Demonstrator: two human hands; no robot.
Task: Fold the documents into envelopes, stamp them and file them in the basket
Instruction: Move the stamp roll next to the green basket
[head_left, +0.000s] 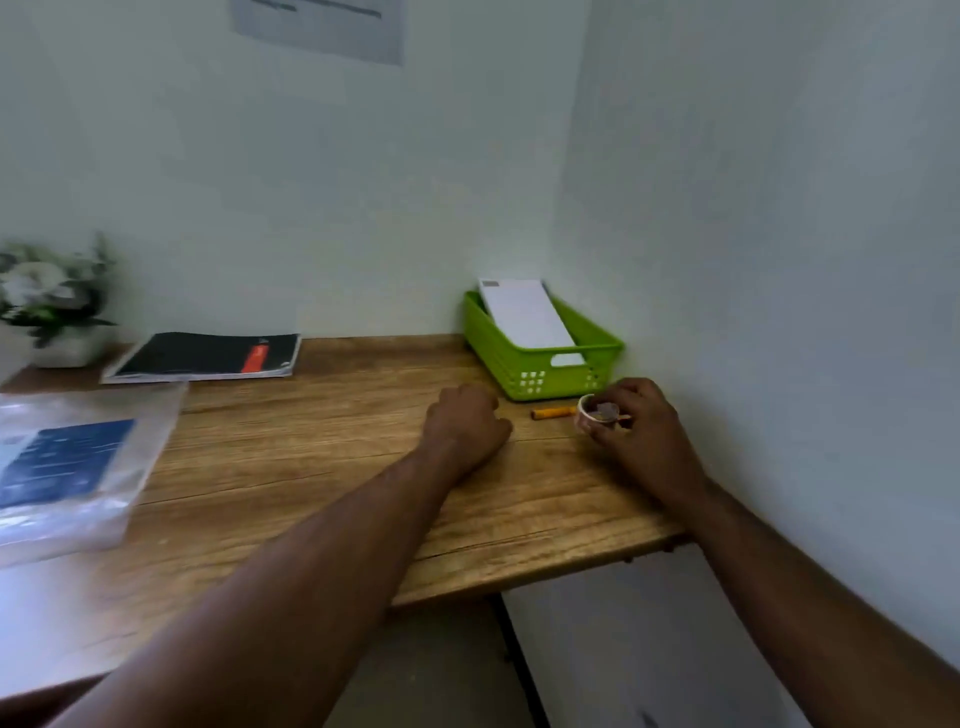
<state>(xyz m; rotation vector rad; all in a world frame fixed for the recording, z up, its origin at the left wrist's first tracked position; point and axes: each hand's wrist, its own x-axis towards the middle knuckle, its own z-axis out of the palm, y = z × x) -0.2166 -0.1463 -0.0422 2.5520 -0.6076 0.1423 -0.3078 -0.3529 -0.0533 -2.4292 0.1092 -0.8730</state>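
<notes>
A green plastic basket (540, 371) stands in the far right corner of the wooden desk (291, 467), with a white envelope (527, 314) leaning inside it. My right hand (641, 434) holds a small round white stamp (595, 410) just in front of the basket, close to the wall. My left hand (467, 423) rests on the desk with fingers curled under and nothing seen in it. An orange pen-like stick (553, 412) lies on the desk between the two hands.
A clear plastic sleeve with a blue-printed sheet (67, 467) lies at the left. A black notebook (208, 356) sits at the back, and a white pot of flowers (52, 306) stands at the far left. White walls close the back and right.
</notes>
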